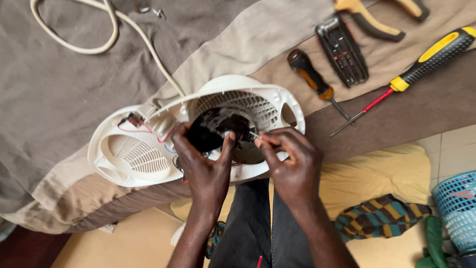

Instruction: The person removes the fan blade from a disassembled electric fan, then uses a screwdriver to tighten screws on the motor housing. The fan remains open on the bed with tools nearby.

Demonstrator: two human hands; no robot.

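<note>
Left hand (206, 161) cups black fan blade (213, 130); right hand (290, 161) pinches shaft.

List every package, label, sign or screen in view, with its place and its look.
None in view: no package, label, sign or screen shows. The hands, left hand and right hand, work on an opened white fan housing with a black fan wheel; bare tools lie on the brown cloth.
</note>
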